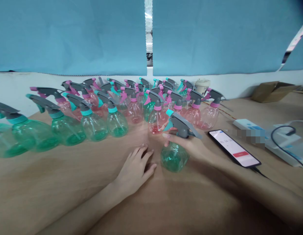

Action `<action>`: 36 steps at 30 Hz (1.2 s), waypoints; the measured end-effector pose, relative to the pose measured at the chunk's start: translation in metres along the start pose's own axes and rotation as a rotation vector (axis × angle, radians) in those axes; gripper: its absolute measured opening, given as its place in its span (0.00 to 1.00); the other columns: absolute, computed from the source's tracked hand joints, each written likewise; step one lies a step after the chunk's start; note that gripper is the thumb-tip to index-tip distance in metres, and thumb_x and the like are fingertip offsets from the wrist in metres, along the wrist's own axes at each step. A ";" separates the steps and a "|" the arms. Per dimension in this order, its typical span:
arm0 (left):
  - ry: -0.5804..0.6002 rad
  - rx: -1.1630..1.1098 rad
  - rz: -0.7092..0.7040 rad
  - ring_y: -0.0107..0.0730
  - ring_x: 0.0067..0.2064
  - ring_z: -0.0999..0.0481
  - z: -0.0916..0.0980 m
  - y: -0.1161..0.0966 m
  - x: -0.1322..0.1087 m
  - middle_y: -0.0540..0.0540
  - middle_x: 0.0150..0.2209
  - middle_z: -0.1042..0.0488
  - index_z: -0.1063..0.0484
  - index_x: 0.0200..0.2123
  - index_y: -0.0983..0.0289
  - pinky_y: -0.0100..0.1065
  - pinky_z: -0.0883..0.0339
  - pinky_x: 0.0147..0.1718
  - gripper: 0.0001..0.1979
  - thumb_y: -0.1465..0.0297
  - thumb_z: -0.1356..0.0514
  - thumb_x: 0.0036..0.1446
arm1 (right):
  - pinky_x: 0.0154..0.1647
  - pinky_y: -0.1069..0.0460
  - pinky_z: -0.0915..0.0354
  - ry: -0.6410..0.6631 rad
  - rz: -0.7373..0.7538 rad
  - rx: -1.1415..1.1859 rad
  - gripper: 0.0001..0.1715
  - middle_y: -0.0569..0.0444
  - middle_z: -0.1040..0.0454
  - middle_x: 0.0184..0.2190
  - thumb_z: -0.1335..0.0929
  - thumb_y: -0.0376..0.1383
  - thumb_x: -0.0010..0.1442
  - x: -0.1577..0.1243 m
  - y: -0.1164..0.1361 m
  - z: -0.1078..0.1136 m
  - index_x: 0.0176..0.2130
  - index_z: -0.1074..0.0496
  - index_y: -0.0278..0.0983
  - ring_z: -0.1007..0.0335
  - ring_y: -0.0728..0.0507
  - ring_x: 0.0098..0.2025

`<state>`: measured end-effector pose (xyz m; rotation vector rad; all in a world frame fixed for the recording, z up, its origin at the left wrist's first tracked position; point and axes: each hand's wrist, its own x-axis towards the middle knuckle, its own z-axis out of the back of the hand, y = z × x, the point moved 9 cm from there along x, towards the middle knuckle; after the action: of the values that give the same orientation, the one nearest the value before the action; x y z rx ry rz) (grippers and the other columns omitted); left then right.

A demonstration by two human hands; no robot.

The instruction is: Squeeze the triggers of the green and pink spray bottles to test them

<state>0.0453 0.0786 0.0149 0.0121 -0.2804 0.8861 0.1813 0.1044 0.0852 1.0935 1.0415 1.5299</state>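
A green spray bottle (175, 157) with a grey and teal trigger head stands slightly tilted before me. My right hand (182, 142) is wrapped round its neck just under the head. Just left of that bottle, my left hand (136, 164) lies on the wooden table, fingers loosely spread and holding nothing. Behind my hands are rows of similar bottles. A pink spray bottle (155, 122) is close behind the held one, and a clear-green spray bottle (117, 123) stands beyond my left hand. Whether the held bottle's base touches the table I cannot tell.
To the right lie a phone (234, 148) showing a timer and a white power strip (276, 148) with cables. A cardboard box (271, 91) and a paper cup (202, 85) are at the back. Green bottles (68, 130) line the left side. Blue cloth (73, 36) hangs behind.
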 end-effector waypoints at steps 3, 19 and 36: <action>-0.003 -0.002 -0.004 0.47 0.56 0.42 0.000 0.000 0.000 0.62 0.53 0.38 0.38 0.53 0.65 0.47 0.44 0.50 0.20 0.61 0.50 0.61 | 0.37 0.50 0.36 0.008 0.001 0.004 0.09 0.60 0.29 0.21 0.32 0.41 0.50 0.000 0.003 0.000 0.24 0.34 0.41 0.29 0.47 0.29; -0.002 0.005 -0.007 0.46 0.57 0.43 -0.002 0.000 0.001 0.62 0.54 0.39 0.38 0.53 0.66 0.46 0.45 0.52 0.20 0.62 0.49 0.61 | 0.43 0.49 0.38 0.021 0.015 -0.055 0.07 0.59 0.28 0.21 0.34 0.37 0.51 0.000 0.002 0.005 0.23 0.33 0.41 0.29 0.45 0.32; -0.012 0.007 0.002 0.46 0.56 0.42 -0.001 0.001 -0.001 0.62 0.54 0.38 0.38 0.53 0.65 0.46 0.44 0.51 0.20 0.62 0.49 0.60 | 0.36 0.46 0.35 -0.257 0.181 -0.184 0.16 0.55 0.25 0.29 0.29 0.49 0.44 -0.003 -0.001 0.014 0.28 0.28 0.40 0.29 0.42 0.33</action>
<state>0.0442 0.0785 0.0139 0.0233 -0.2890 0.8895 0.1953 0.1032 0.0869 1.2415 0.6287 1.5432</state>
